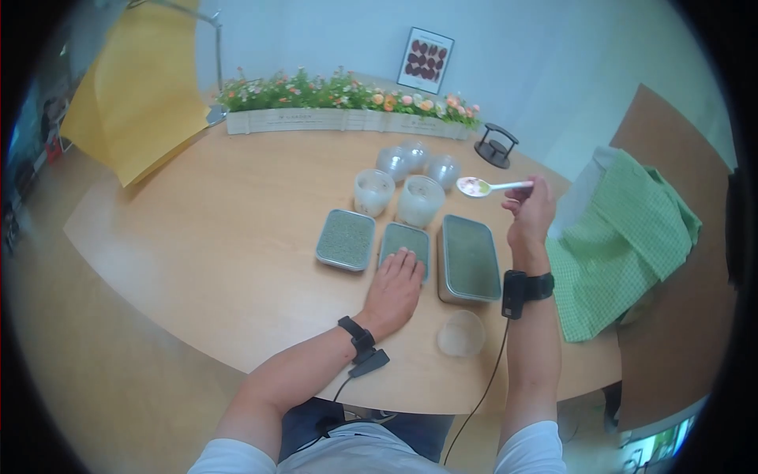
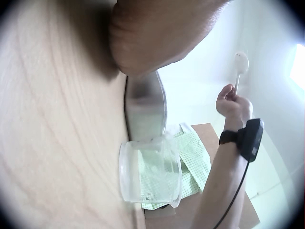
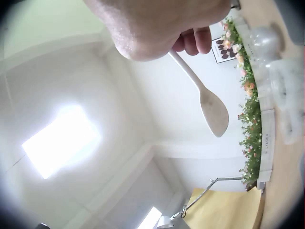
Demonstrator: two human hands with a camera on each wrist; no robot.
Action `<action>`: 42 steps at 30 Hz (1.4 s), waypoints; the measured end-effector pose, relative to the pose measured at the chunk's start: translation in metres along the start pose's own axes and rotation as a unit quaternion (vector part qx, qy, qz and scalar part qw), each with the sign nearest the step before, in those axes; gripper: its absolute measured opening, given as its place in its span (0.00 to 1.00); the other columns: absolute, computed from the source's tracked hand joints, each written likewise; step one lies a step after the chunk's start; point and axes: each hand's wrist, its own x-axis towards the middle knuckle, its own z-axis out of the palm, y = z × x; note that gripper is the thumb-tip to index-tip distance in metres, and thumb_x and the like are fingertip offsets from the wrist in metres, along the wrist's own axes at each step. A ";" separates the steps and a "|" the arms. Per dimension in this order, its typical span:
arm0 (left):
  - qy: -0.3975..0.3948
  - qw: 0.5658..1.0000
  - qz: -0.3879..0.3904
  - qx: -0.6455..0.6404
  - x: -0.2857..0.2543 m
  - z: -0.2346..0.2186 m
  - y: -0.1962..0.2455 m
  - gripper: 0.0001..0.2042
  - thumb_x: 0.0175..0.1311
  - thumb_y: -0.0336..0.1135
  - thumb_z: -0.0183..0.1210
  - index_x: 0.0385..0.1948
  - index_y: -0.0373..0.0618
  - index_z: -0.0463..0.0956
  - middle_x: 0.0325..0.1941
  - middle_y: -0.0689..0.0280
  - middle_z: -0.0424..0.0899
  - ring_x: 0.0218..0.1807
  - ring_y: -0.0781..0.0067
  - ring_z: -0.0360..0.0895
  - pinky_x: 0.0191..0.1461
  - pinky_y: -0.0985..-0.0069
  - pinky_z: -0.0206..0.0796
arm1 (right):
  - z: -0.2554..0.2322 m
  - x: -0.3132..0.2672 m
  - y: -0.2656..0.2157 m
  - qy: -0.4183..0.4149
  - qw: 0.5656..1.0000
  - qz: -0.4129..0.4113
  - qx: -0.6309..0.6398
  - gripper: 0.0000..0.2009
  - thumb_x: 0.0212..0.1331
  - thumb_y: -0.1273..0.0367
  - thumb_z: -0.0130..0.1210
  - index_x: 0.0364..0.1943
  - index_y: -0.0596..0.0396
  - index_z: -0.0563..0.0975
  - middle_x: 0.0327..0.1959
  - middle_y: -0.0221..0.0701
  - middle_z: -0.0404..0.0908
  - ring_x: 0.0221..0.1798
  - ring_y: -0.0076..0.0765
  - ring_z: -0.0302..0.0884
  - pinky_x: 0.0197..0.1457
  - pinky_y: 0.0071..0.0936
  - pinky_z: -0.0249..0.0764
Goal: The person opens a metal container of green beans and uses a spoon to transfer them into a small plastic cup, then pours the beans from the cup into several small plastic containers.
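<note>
My right hand (image 1: 530,209) grips a white spoon (image 1: 475,187) by its handle, raised above the table's right side. Pink and yellow-green patches show in the spoon's bowl. Extended fingers of my left hand (image 1: 399,288) rest on the near part of a small rectangular container (image 1: 406,239) with a green-grey top, hiding some of it. To its left sits another rectangular container (image 1: 346,239) with a speckled green-grey top. A larger, taller one (image 1: 470,257) stands to its right. Nearer me is a clear round cup (image 1: 461,334), also seen in the left wrist view.
Two frosted tubs (image 1: 421,201) and several clear rounded cups (image 1: 393,162) stand behind the containers. A flower planter (image 1: 316,120) lines the back, beside a dark stand (image 1: 496,146). A green checked cloth (image 1: 612,245) drapes the right edge; yellow sheets (image 1: 142,95) hang at the far left.
</note>
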 end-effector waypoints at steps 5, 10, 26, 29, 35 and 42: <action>-0.026 0.999 0.008 -0.019 0.002 -0.010 0.004 0.30 0.62 0.42 0.63 0.63 0.35 0.68 0.67 0.43 0.69 0.73 0.43 0.61 0.76 0.52 0.51 | -0.138 0.011 0.024 0.094 0.992 0.084 0.030 0.09 0.72 0.63 0.46 0.38 0.52 0.73 0.22 0.30 0.73 0.19 0.26 0.72 0.17 0.22 0.70; -0.017 1.000 0.012 -0.023 0.006 -0.021 0.014 0.31 0.65 0.46 0.62 0.64 0.36 0.67 0.70 0.43 0.67 0.76 0.41 0.57 0.76 0.49 0.50 | -0.233 -0.016 0.081 0.035 0.936 0.340 0.084 0.07 0.69 0.64 0.50 0.36 0.50 0.72 0.14 0.24 0.67 0.13 0.24 0.65 0.13 0.23 0.59; -0.202 0.960 0.172 -0.086 0.108 -0.037 0.055 0.12 0.67 0.41 0.60 0.34 0.39 0.77 0.36 0.55 0.81 0.40 0.51 0.78 0.46 0.58 0.70 | -0.189 -0.069 0.075 -0.125 0.901 0.413 -0.039 0.13 0.69 0.66 0.51 0.23 0.49 0.71 0.11 0.19 0.65 0.09 0.16 0.58 0.10 0.21 0.56; -0.247 0.940 0.228 -0.057 0.123 -0.027 0.074 0.15 0.67 0.44 0.61 0.30 0.40 0.76 0.33 0.55 0.82 0.37 0.51 0.80 0.42 0.58 0.71 | -0.189 -0.070 0.071 -0.129 0.896 0.424 -0.020 0.14 0.70 0.66 0.50 0.23 0.48 0.71 0.11 0.19 0.66 0.09 0.16 0.59 0.10 0.21 0.56; -0.279 0.913 0.296 0.021 0.128 0.000 0.091 0.13 0.67 0.43 0.60 0.31 0.42 0.77 0.30 0.57 0.83 0.38 0.52 0.83 0.42 0.58 0.73 | -0.189 -0.071 0.069 -0.126 0.888 0.443 0.001 0.13 0.71 0.65 0.50 0.25 0.48 0.71 0.13 0.20 0.67 0.09 0.17 0.59 0.10 0.20 0.56; -0.257 0.913 0.308 0.070 0.118 0.004 0.095 0.08 0.71 0.38 0.53 0.34 0.44 0.75 0.31 0.59 0.82 0.38 0.54 0.83 0.41 0.58 0.73 | -0.190 -0.072 0.068 -0.137 0.886 0.443 0.005 0.13 0.73 0.65 0.47 0.26 0.47 0.69 0.13 0.20 0.67 0.10 0.16 0.60 0.11 0.18 0.56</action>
